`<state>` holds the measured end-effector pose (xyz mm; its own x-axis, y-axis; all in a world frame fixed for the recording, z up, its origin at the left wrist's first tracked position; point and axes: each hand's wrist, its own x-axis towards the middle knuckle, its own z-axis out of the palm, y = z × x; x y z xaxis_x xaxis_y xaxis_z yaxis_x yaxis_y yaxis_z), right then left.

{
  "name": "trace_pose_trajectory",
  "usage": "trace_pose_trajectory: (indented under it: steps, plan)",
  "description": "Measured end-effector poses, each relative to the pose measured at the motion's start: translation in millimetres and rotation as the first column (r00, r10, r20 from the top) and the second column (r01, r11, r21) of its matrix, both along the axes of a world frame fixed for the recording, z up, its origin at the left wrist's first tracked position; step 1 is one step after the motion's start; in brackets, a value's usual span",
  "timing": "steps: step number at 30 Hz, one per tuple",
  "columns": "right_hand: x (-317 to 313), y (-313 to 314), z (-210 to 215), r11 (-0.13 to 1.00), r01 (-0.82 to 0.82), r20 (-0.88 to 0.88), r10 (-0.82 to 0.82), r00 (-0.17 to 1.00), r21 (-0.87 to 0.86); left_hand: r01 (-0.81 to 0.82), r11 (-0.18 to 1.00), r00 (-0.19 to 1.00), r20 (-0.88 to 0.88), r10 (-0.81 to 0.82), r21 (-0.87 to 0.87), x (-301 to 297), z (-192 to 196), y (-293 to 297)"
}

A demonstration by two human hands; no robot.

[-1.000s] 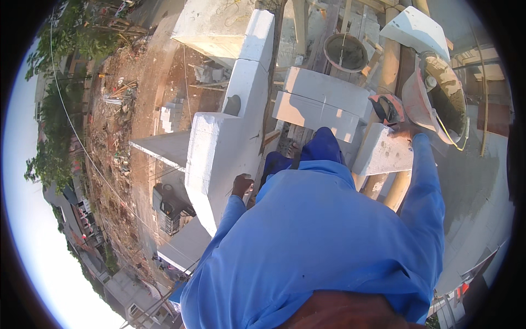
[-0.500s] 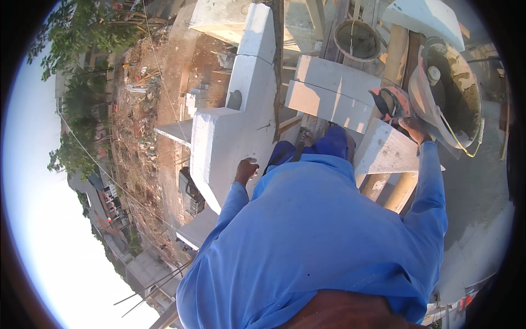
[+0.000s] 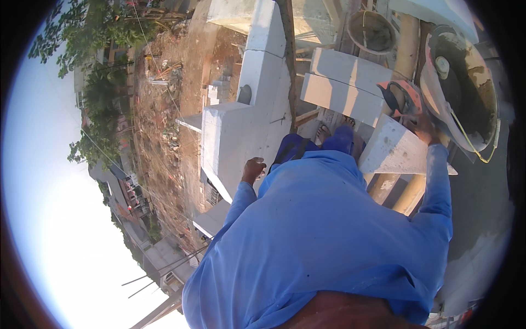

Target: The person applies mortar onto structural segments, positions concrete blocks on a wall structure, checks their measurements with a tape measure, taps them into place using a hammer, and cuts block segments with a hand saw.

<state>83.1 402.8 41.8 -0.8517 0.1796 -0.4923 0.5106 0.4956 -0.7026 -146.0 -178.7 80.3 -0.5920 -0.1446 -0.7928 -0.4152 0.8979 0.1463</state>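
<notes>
My right hand is closed at the near end of an orange-red, scoop-like tool with a toothed edge. The tool lies by a pale wedge-shaped block, next to a tilted bucket with grey mortar in it. My right palm and the grip are partly hidden. My left hand hangs beside the white block wall with loosely curled, dusty fingers, a little apart and nothing visible in them.
Two long white blocks lie ahead of my feet, on planks. Beyond them stands a round mortar tub. Wooden poles run below the wedge block. Left of the wall, far below, is rubble-strewn ground.
The whole view has shifted, so the blocks and buckets appear farther right. My right hand stays at the orange-red tool. My left hand remains beside the wall.
</notes>
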Motion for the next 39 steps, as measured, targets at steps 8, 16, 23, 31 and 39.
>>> trace_pose_trajectory:
  steps: [8, 16, 23, 31, 39]
  plan:
    - [4, 3, -28, 0.995, 0.029, -0.118, -0.018, 0.993, 0.096, 0.176, 0.984, 0.984, -0.032, -0.177, -0.041, 2, 11, 18]
    - [16, 12, -67, 0.986, 0.026, -0.119, -0.006, 0.993, 0.166, 0.178, 0.984, 0.983, -0.047, -0.178, -0.015, -11, 10, 19]
    - [8, 4, -32, 0.991, 0.028, -0.058, -0.02, 0.998, 0.135, 0.212, 0.977, 0.976, -0.04, -0.213, -0.019, -19, 11, 20]
    - [1, -1, -20, 0.986, 0.021, 0.037, -0.027, 0.999, 0.167, 0.203, 0.979, 0.979, -0.025, -0.202, 0.011, -34, 4, 10]
    - [-4, -7, 11, 0.947, 0.13, 0.201, -0.194, 0.96, 0.293, 0.336, 0.942, 0.938, 0.079, -0.336, 0.012, -62, 2, 46]
